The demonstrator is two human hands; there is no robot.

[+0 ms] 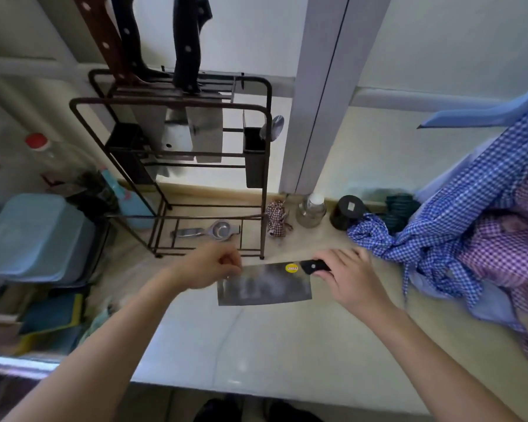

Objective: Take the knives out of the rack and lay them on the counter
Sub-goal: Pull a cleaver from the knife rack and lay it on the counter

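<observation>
A broad steel cleaver (264,284) with a yellow sticker and a black handle lies flat over the pale counter (256,339), just in front of the rack. My right hand (345,278) grips its handle. My left hand (209,266) is curled at the blade's far left corner, fingertips touching its edge. The dark wire knife rack (171,102) stands behind. Three knives remain upright in its top slots: a brown-handled knife (99,35), a black-handled knife (131,38) beside it, and another black-handled knife (187,44) whose wide blade hangs below.
A metal strainer (217,229) lies on the rack's base. A glass jar (311,210), a black jar (346,211) and blue checked cloth (457,226) crowd the right. Blue plastic boxes (34,236) and a red-capped bottle (43,153) sit to the left. The counter's front edge runs below my arms.
</observation>
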